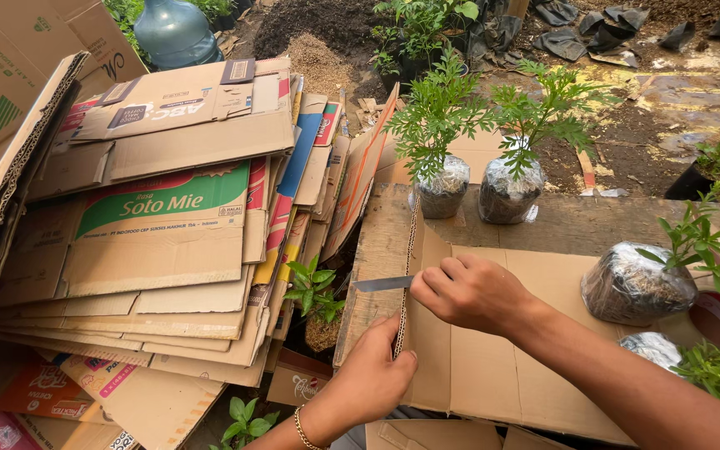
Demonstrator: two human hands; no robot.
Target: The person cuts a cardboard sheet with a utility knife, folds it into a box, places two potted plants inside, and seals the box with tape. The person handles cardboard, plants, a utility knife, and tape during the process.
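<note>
Cardboard sheet [493, 350] flat on wooden desk [377, 250], corrugated left edge running near-to-far. Knife [382, 283] gripped in right hand [472, 292], fist closed round handle, blade sticking out leftward across that edge, so blade axis left-right, roughly square to edge axis. Left hand [372, 379] nearer, fingers curled and pinching the same edge just below the blade, thumb on top of sheet; gold bracelet [302, 429] on wrist. Right hand farther along edge, left hand close under it, the two near each other but not touching. Cut line so far: cannot tell from this view.

Containers: two seedlings [477, 117] in plastic-wrapped soil bags [443, 187] upright at far side of desk, side by side, just apart. Third wrapped bag [635, 287] with small plant tilted on right part of sheet; fourth bag [652, 346] partly hidden by right forearm. Small potted plant [314, 292] below desk's left edge, in gap beside leaning stack of flattened cartons [160, 225] at left. Blue water jug [172, 33] far left, contents unclear. Tape roll [714, 317] at right edge.
</note>
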